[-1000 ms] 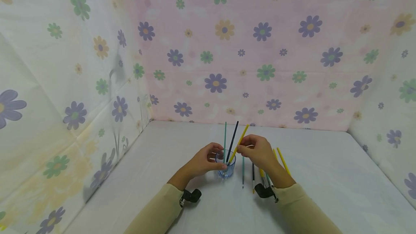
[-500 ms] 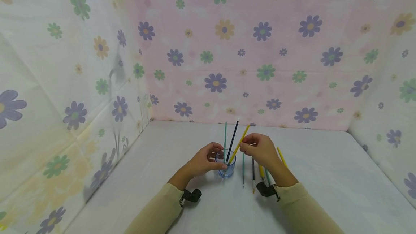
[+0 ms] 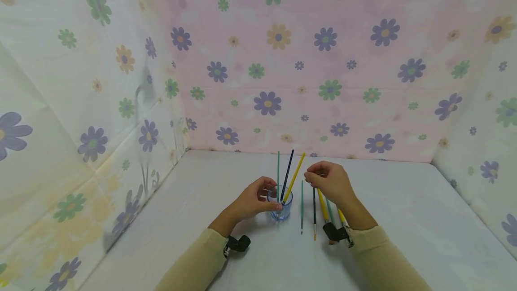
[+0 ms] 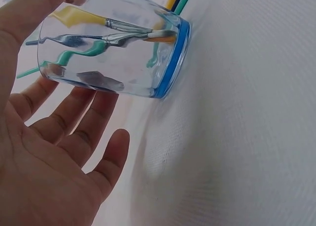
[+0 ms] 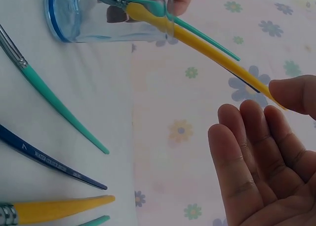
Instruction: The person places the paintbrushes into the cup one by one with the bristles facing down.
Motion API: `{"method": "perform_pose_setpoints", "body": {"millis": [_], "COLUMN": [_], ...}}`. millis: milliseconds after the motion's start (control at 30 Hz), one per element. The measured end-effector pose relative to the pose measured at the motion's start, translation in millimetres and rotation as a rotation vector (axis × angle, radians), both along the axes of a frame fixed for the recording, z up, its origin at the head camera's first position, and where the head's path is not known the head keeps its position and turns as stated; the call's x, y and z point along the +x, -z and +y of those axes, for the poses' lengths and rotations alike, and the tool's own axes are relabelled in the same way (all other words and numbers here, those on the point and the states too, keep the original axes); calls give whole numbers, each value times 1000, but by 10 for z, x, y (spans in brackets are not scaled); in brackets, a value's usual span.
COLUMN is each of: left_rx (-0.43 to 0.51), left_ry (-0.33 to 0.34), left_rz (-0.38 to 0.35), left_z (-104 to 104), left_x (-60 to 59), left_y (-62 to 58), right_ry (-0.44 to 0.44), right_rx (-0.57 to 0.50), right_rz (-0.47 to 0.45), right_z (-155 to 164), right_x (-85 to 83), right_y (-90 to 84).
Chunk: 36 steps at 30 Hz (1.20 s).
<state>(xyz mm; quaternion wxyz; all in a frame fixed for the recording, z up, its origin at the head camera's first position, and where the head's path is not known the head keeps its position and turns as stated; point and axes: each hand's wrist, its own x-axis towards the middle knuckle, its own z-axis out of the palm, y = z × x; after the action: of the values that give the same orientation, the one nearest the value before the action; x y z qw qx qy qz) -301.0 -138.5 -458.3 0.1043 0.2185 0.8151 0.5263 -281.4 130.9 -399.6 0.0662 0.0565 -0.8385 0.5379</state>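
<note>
- Right hand [image 3: 329, 182]: fingers [image 5: 256, 152] straight and slack, holding nothing, palm empty in the right wrist view; thumb tip just beside the top of the yellow brush [image 3: 294, 177], contact not certain.
- Left hand [image 3: 253, 200]: fingers [image 4: 74, 127] spread wide and curved about the near side of the glass cup [image 3: 280, 209], thumb at its rim; from the left wrist view, hard to tell whether the fingertips press the glass or only cradle it.
- In the cup: three brushes standing bristle-down, namely the yellow one, a dark blue brush [image 3: 287, 175] and a teal brush [image 3: 278, 170], handles fanned up and away from the rim.
- Right of the cup, flat on the white tabletop [image 3: 404, 219]: a loose teal brush [image 3: 301, 205], a loose dark blue brush [image 3: 314, 212], a loose yellow brush [image 3: 322, 205], and more partly hidden under the right wrist.
- Just changed: a second ago the right hand pinched the yellow handle; now let go, drawn off to the right of the cup, handle leaning on the rim unaided. Judged: third brush delivered, loose ones left to go.
- Also different: yellow handle standing more upright than before; more of the loose brushes uncovered; left hand and cup unmoved.
</note>
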Motion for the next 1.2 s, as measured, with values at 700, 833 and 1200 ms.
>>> {"method": "perform_pose_setpoints", "body": {"millis": [700, 833, 1200], "left_rx": [-58, -66, -102], "left_ry": [-85, -94, -114], "left_rz": [26, 29, 31], "left_z": [10, 8, 1], "left_x": [-9, -16, 6], "left_y": [48, 53, 37], "right_ry": [31, 36, 93], "right_rx": [-64, -82, -82], "right_rz": [1, -3, -29], "right_z": [376, 427, 592], "right_x": [-58, -58, -66], "right_y": [-78, -98, -132]}}
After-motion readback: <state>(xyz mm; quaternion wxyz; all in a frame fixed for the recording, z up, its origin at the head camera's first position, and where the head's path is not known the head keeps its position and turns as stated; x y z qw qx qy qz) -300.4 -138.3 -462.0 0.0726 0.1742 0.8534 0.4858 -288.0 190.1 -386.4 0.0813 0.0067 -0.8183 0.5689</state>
